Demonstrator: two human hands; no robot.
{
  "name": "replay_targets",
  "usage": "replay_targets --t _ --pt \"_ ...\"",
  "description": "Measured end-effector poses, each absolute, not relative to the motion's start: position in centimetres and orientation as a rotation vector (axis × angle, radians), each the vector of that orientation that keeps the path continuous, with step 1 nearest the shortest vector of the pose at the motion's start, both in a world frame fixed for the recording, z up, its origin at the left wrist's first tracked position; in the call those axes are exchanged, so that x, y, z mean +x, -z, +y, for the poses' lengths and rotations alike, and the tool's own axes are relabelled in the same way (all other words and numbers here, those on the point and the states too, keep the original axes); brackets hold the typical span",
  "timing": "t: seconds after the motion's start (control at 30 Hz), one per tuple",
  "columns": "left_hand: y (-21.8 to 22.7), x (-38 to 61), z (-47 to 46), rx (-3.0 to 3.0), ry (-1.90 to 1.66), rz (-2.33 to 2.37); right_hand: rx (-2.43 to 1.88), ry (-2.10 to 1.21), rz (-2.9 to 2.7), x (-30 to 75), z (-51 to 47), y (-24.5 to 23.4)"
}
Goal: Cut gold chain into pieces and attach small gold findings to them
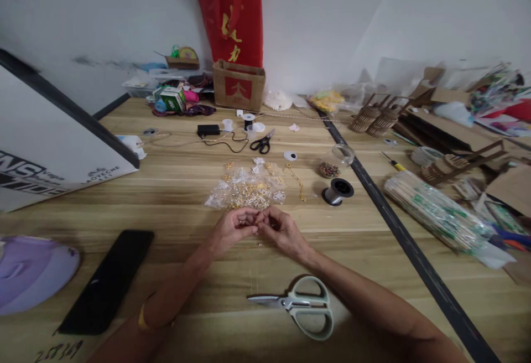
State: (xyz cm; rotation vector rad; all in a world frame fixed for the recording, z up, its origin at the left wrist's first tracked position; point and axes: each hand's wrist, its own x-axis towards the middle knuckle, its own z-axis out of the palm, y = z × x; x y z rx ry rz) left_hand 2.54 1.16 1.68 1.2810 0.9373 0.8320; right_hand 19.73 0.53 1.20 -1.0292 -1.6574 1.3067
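Note:
My left hand (232, 229) and my right hand (282, 229) meet at the middle of the wooden table (186, 186), fingertips pinched together on a tiny gold piece too small to name. Just beyond them lie clear bags of gold findings (244, 186) and a short gold chain (296, 181). A thin gold chain (251, 247) lies on the table under my hands. Grey-handled scissors (301, 306) lie between my forearms, blades pointing left.
A black phone (108, 280) and purple cap (31, 274) lie at left, a spool (338, 191) and bead jar (334, 162) at right. Black scissors (263, 143), a red bag (232, 22), a bundle of sticks (435, 212) and cardboard clutter fill the back and right.

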Motion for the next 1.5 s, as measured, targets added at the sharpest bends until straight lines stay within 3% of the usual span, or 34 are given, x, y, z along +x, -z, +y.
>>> replay_targets --t 0.53,0.87,1.1,1.23,1.5 --pt "-2.8 1.8 0.6 1.94 -0.551 1.283 -1.066 -1.268 -1.962 20.2 0.3 -2.0" --pt "-1.9 -0.4 -0.3 2.221 -0.405 1.38 -1.308 -0.696 -2.386 24.9 1.6 -5.4" --pt "-0.5 -0.8 -0.5 2.318 -0.48 1.354 -1.968 -0.07 -2.502 29.6 1.7 -4.7" --pt "-0.4 -1.0 -0.6 2.325 -0.483 1.335 -2.227 0.019 -2.398 31.6 1.3 -3.1" --pt "-0.5 -1.2 -1.0 2.285 -0.572 1.346 -2.215 0.117 -2.474 31.9 0.8 -1.4"
